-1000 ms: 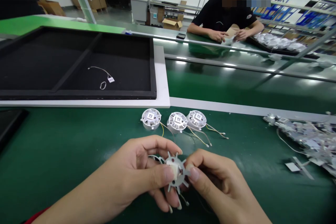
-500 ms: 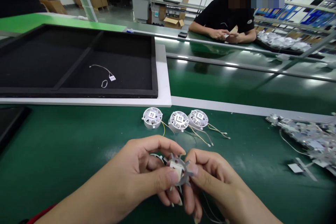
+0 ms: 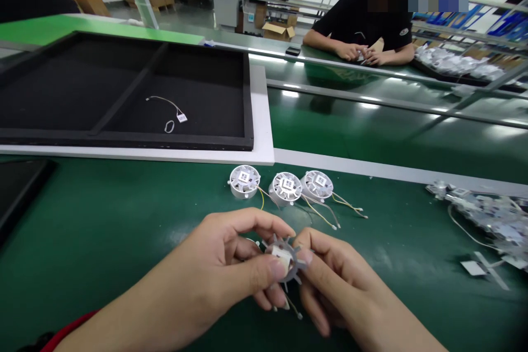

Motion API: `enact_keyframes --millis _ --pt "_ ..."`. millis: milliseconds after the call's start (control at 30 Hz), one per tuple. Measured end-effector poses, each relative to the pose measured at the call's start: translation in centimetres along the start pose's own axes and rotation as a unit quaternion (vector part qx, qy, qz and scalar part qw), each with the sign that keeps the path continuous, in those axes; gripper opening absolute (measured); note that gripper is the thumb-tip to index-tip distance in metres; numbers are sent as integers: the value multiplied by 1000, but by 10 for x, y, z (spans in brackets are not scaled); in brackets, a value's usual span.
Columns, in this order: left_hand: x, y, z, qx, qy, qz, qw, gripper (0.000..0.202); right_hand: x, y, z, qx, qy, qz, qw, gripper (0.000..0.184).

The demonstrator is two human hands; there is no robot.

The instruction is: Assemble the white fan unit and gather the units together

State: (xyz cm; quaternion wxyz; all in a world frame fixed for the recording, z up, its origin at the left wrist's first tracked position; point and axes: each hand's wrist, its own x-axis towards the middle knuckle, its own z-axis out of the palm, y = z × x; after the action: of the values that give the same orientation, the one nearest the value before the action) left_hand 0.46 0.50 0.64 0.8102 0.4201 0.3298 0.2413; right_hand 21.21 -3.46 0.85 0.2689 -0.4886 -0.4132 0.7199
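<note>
My left hand (image 3: 243, 269) pinches a small grey ring with radiating spokes (image 3: 295, 270), its thumb pressed over a white square piece (image 3: 281, 254) at the ring's middle. On the other side, my right hand (image 3: 334, 280) has its thumb and index finger closed on the ring's right edge. A thin wire with a small connector (image 3: 299, 316) dangles below the ring. Behind my left fingers shows a sliver of a white round rim (image 3: 253, 242); the rest is hidden. Beyond my hands stand three white round fan-like units (image 3: 285, 188) with square labels and thin wires.
A pile of grey and white parts (image 3: 490, 220) lies at the right. Left of centre, a black divided tray (image 3: 198, 143) on a white board (image 3: 262, 115) holds a wired tag and a loop. Across the green bench, a person (image 3: 363, 27) handles something small.
The ring has turned slightly between my fingers. The wire end now hangs under the ring rather than below my right hand. The whole view has shifted a little.
</note>
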Motion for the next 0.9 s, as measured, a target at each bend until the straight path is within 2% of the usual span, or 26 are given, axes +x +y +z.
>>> enact_keyframes --millis 167,300,367,533,633,733,833,900 --pt "1 5 -3 -14 -4 -7 1000 26 -3 -6 -1 -35 45 -58 997 54" --pt "-2 6 -4 23 16 -6 1000 32 -11 -9 3 -6 105 -24 994 58" --pt "-3 4 -2 38 24 16 999 29 -12 -9 4 -6 118 -9 993 52" --pt "-2 1 3 112 54 100 987 2 -4 -2 0 -29 93 -58 994 34" --pt "-2 1 1 171 82 113 975 6 -2 -2 -2 -18 84 -60 995 33" --pt "-4 1 -1 211 99 100 967 11 -4 -7 -1 -12 74 -37 996 31" --pt "-4 2 -3 178 77 86 977 15 -7 -10 -1 -53 45 -23 997 31" --pt "-4 2 -4 136 58 69 987 20 -7 -8 -1 -76 58 -28 995 33"
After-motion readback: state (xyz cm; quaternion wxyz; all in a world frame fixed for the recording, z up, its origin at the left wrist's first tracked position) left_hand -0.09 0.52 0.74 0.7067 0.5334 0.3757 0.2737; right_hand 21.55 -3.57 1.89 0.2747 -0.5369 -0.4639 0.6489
